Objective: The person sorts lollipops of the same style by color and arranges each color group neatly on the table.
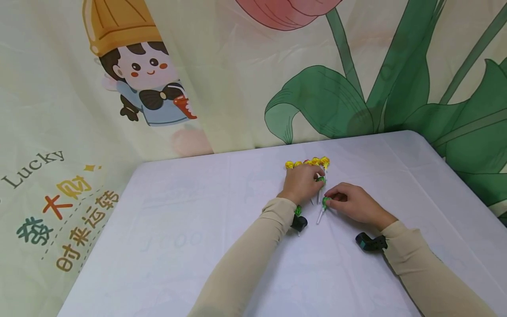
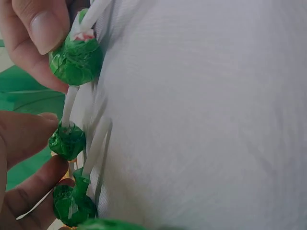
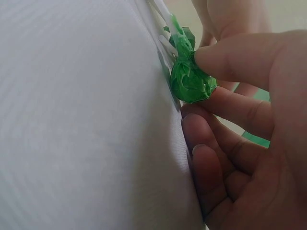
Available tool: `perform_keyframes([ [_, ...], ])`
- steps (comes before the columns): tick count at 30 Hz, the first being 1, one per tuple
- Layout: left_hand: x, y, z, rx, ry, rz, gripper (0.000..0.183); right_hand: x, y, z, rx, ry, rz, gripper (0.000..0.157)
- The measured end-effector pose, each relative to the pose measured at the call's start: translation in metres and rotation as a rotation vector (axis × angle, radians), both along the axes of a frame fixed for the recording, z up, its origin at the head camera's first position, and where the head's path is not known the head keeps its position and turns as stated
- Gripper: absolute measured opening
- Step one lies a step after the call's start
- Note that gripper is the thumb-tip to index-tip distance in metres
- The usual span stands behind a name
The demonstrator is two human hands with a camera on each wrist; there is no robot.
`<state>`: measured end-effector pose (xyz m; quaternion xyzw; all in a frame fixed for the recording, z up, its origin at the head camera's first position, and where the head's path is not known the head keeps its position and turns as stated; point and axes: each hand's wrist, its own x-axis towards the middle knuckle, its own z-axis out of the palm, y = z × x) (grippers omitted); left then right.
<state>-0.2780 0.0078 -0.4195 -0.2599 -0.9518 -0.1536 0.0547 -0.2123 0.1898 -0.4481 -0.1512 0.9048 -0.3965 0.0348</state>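
In the head view my left hand (image 1: 303,180) reaches over the table and pinches a green-wrapped lollipop (image 1: 321,179) between thumb and finger. The same lollipop (image 2: 67,141) shows in the left wrist view, its white stick pointing up in that picture. My right hand (image 1: 352,201), just nearer to me, pinches a second green lollipop (image 1: 325,202) by its wrapped head; the stick slants down toward me. The right wrist view shows that wrapper (image 3: 192,81) between thumb and index finger. Another green lollipop (image 2: 74,206) lies beside the left fingers.
Several yellow-wrapped lollipops (image 1: 325,160) lie in a row behind my left hand, partly hidden by it. One more green lollipop (image 1: 298,210) shows by the left wrist camera (image 1: 299,223). A white cloth (image 1: 190,220) covers the table, with a printed curtain (image 1: 233,79) behind.
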Motion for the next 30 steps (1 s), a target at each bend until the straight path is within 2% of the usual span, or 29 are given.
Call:
perform_keyframes([
  [4,0.0016,0.0004,0.0005,-0.019,0.023,0.002,0.02,-0.0001,-0.0007,0.0005,-0.001,0.0,0.002,0.022],
  [14,0.0047,0.0008,0.0013,-0.092,0.022,-0.009,0.023,0.0011,-0.0011,0.0017,0.012,-0.009,-0.009,0.023],
  [30,0.0017,-0.0021,-0.0027,-0.028,0.012,0.027,0.015,0.0013,-0.0006,0.0004,0.003,-0.013,-0.01,0.023],
])
